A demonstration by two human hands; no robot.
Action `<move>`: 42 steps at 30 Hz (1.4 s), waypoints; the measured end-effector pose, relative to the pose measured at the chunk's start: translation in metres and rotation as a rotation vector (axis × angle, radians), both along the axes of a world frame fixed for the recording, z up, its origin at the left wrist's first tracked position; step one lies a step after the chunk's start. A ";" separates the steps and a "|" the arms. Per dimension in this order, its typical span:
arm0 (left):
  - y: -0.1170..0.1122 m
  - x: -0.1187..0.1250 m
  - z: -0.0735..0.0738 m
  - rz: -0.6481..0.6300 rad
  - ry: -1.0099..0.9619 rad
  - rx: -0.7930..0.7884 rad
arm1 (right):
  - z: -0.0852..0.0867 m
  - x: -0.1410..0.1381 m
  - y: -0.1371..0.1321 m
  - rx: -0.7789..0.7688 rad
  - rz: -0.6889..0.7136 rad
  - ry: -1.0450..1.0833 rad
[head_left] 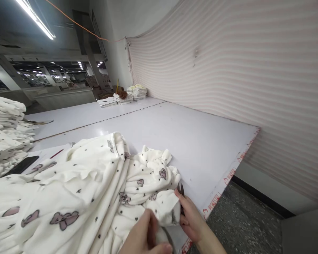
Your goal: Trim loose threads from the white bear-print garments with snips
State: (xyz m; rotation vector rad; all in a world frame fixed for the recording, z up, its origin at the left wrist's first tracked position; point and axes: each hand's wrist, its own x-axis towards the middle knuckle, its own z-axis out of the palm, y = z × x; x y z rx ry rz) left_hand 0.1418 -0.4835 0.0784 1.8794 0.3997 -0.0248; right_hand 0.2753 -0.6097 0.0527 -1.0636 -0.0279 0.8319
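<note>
A white garment (95, 190) printed with small dark hearts and mauve bows lies bunched on the white table (190, 141). My left hand (144, 234) pinches a fold of it at the bottom of the view, fingers closed on the cloth. My right hand (192, 218) is just to the right, closed round small dark thread snips (181, 190) whose tips poke up beside the cloth's edge.
A tall stack of white folded garments (5, 130) stands at the left, with a dark phone (21, 165) beside it. Piles of folded cloth (129, 94) sit at the table's far end. A striped fabric wall (241, 88) runs along the right; grey floor (241, 225) lies below the table edge.
</note>
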 end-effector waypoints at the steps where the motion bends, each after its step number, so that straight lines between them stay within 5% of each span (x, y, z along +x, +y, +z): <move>1: -0.005 0.006 0.001 0.055 -0.025 0.065 | 0.002 -0.006 -0.001 0.014 -0.011 0.027; 4: -0.014 0.021 0.005 0.260 -0.163 0.258 | 0.007 -0.019 -0.006 0.047 -0.082 0.109; 7: -0.011 0.028 0.008 0.317 -0.326 0.365 | 0.008 -0.023 -0.014 -0.046 -0.130 0.066; 12: 0.000 0.025 0.009 0.227 -0.334 0.143 | 0.014 -0.022 -0.028 -0.407 -0.252 -0.663; 17: -0.003 0.014 0.007 0.234 -0.476 0.076 | 0.026 -0.037 -0.027 -0.449 -0.203 -1.173; 24: -0.008 0.003 0.006 0.169 -0.595 0.237 | 0.040 -0.034 -0.022 -0.289 0.013 -1.112; 31: -0.008 0.020 0.013 0.227 -0.211 -0.235 | 0.028 -0.034 -0.018 -0.419 -0.094 -1.207; 36: -0.005 0.022 0.008 0.206 -0.208 -0.458 | 0.021 -0.038 -0.016 -0.362 -0.146 -1.240; 42: -0.006 0.021 0.012 0.136 -0.228 -0.159 | 0.021 -0.040 -0.006 -0.380 -0.139 -1.093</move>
